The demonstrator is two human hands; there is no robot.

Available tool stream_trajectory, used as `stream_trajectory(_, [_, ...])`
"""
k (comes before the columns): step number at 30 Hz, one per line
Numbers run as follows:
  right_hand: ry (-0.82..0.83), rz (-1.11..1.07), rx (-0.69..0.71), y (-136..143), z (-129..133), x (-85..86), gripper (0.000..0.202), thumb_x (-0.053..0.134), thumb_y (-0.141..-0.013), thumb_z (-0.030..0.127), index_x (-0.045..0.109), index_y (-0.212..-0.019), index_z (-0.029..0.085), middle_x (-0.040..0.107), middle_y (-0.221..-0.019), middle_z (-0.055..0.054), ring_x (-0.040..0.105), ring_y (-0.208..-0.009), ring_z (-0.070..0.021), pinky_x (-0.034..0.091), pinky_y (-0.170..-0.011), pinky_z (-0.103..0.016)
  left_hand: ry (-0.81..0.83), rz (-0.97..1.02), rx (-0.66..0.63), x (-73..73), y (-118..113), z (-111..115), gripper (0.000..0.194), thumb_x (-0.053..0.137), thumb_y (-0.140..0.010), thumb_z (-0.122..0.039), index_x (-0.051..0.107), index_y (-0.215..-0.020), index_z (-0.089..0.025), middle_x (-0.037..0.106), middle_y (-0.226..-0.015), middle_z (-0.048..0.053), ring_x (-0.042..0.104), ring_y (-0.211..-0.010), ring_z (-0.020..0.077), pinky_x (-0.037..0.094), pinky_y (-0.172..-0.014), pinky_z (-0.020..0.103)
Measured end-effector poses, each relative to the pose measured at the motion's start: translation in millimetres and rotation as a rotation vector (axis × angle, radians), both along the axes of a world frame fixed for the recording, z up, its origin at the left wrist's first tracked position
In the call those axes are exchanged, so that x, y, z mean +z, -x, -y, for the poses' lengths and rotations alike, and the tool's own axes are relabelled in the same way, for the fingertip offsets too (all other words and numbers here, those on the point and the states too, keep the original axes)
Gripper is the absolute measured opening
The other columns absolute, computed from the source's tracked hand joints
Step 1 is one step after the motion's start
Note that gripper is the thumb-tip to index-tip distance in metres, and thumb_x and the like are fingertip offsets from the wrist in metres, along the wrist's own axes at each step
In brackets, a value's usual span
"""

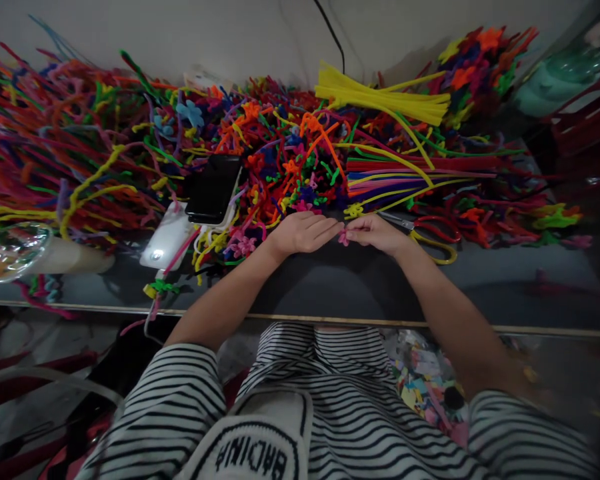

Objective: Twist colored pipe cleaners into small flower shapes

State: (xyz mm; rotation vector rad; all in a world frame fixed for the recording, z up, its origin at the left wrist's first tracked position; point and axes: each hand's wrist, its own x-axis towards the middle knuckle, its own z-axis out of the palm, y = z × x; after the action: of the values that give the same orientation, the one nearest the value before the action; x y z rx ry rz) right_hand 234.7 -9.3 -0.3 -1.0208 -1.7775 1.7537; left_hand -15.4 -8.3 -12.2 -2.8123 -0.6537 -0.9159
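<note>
Over the dark tabletop in front of me, my two hands meet at a small pink pipe-cleaner flower (345, 237). Its thin loops show between my fingertips. My right hand (375, 233) pinches it between thumb and fingers. From the other side, my left hand (304, 232) closes on it with fingers pressed together; its thumb is hidden. Just behind my right fingers lies a yellow pipe-cleaner piece (353, 211). Scissors with a red and a yellow handle (437, 230) rest beside my right wrist.
Piles of coloured pipe cleaners (45, 147) cover the table's back and left. A yellow bundle (385, 100) lies on top. A black phone (213, 189), a white device (166, 237) and a tipped plastic cup (30, 253) are left. The table edge (330, 320) runs before my lap.
</note>
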Motion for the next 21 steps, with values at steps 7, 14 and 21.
stream_trajectory(7, [0.077, -0.049, 0.066, -1.7, -1.1, 3.7, 0.034, 0.087, -0.075, 0.048, 0.081, -0.08, 0.015, 0.075, -0.073, -0.003, 0.047, -0.053, -0.0066, 0.029, -0.047, -0.023, 0.099, 0.1, -0.076, -7.5, -1.8, 1.1, 0.025, 0.057, -0.104, -0.023, 0.078, -0.115, -0.03, 0.084, -0.107, 0.007, 0.079, -0.09, 0.0168, 0.058, -0.072, 0.029])
stream_trajectory(14, [0.089, -0.076, 0.057, -1.5, -2.7, 5.9, 0.026, 0.084, -0.076, 0.041, 0.08, -0.078, 0.016, 0.073, -0.069, 0.0, 0.047, -0.051, -0.0061, 0.032, -0.047, -0.022, 0.23, 0.13, -0.091, -7.4, 1.7, -1.2, 0.022, 0.059, -0.103, -0.028, 0.078, -0.113, -0.03, 0.084, -0.109, 0.008, 0.079, -0.089, 0.0181, 0.061, -0.077, 0.032])
stream_trajectory(21, [-0.02, -0.011, 0.077, -3.2, -1.6, 1.6, 0.031, 0.085, -0.077, 0.048, 0.082, -0.08, 0.016, 0.076, -0.073, -0.003, 0.049, -0.054, -0.0077, 0.037, -0.05, -0.023, 0.042, -0.059, -0.097, 4.9, -2.4, 1.3, 0.028, 0.047, -0.107, -0.024, 0.075, -0.103, -0.026, 0.082, -0.1, 0.006, 0.076, -0.09, 0.0152, 0.056, -0.072, 0.028])
